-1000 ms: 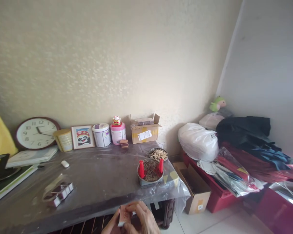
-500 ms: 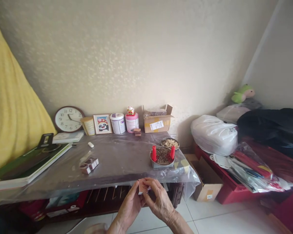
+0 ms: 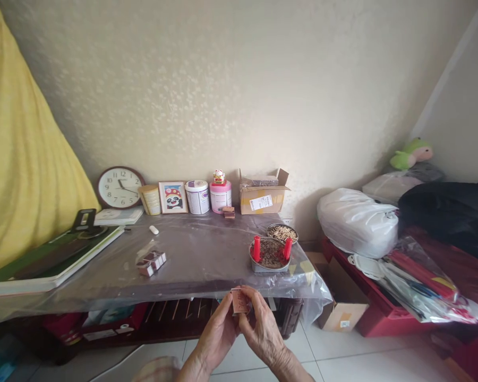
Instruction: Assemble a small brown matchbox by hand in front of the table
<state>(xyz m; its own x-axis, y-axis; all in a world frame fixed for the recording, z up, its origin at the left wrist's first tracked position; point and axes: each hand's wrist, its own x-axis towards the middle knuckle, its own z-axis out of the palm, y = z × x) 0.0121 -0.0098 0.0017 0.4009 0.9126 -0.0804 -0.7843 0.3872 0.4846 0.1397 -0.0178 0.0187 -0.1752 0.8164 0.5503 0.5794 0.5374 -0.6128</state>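
Since the earlier frames the view has drawn back from the table, so both hands now show down to the wrists, and the small reddish-brown cardboard matchbox (image 3: 239, 301) has risen a little between them. The matchbox is a flat little rectangle, held upright with its broad printed face toward the camera and a pale edge at its lower left. The left hand (image 3: 216, 335) comes up from below with its fingers curled against the box's left side, while the right hand (image 3: 264, 331) closes on the right side, thumb and fingertips (image 3: 250, 295) pinching the top corner. Just beyond the fingertips lies the front edge of the dark table under clear plastic sheeting (image 3: 199, 265), where a round metal dish holding two short red candles (image 3: 270, 252) stands.
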